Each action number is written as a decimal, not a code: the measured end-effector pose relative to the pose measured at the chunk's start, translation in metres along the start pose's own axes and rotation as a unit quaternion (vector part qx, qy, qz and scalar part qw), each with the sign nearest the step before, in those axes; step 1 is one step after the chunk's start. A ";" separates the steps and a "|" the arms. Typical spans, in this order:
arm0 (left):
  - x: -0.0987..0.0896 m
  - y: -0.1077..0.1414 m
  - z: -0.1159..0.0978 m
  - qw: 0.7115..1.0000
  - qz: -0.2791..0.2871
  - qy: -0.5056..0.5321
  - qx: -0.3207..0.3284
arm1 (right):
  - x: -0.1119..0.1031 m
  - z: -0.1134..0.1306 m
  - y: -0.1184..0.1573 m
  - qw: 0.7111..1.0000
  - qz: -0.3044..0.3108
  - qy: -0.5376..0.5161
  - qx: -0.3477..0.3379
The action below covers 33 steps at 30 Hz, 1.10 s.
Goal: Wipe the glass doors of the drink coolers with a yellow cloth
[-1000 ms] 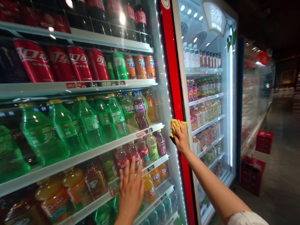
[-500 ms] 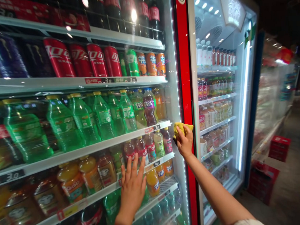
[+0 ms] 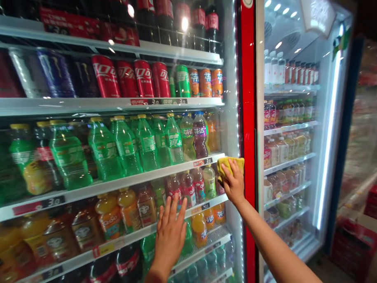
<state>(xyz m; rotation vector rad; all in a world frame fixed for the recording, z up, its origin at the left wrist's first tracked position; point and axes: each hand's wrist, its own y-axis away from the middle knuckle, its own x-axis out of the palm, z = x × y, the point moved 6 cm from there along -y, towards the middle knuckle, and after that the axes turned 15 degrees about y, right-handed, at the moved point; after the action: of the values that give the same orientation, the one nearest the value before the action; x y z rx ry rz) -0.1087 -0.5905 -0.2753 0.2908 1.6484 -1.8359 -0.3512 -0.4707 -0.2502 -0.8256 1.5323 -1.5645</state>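
A yellow cloth (image 3: 222, 167) lies flat on the glass door (image 3: 228, 127) of a drinks fridge, close to the red door frame (image 3: 248, 94). My right hand (image 3: 234, 183) presses the cloth to the glass, its fingers on top of it. Lower and to the left, my left hand (image 3: 171, 228) rests on the same glass with fingers spread and nothing in it. Behind the glass near that hand are small pink-labelled bottles (image 3: 188, 187) and an orange drink bottle (image 3: 199, 230).
Shelves hold green soda bottles (image 3: 105, 150), red cans (image 3: 105, 76) and dark cola bottles (image 3: 164, 16). To the right stands a second lit fridge (image 3: 311, 112) with bottled drinks. Red boxes (image 3: 354, 245) sit on the floor at the far right.
The view has swung left. My right hand and the cloth now sit further left of the red frame, and the cloth looks more spread out. My left hand stays spread on the glass.
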 end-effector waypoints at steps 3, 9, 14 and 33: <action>0.000 0.001 0.001 1.000 0.000 0.000 -0.004 | 0.007 0.020 -0.024 0.996 -0.007 0.026 0.081; 0.001 0.004 -0.002 1.000 -0.005 -0.014 -0.017 | 0.001 0.072 0.011 0.994 0.062 0.014 -0.094; -0.009 0.014 0.010 0.999 -0.011 -0.031 -0.019 | -0.005 0.036 0.026 0.996 0.056 -0.009 -0.073; -0.034 0.025 0.052 0.999 -0.009 -0.021 -0.042 | -0.006 0.089 -0.024 1.000 0.000 0.005 0.019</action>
<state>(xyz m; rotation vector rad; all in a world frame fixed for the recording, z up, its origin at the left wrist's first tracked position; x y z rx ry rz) -0.0553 -0.6292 -0.2670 0.1995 1.6981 -1.7694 -0.2726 -0.5095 -0.2201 -0.7982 1.5051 -1.5938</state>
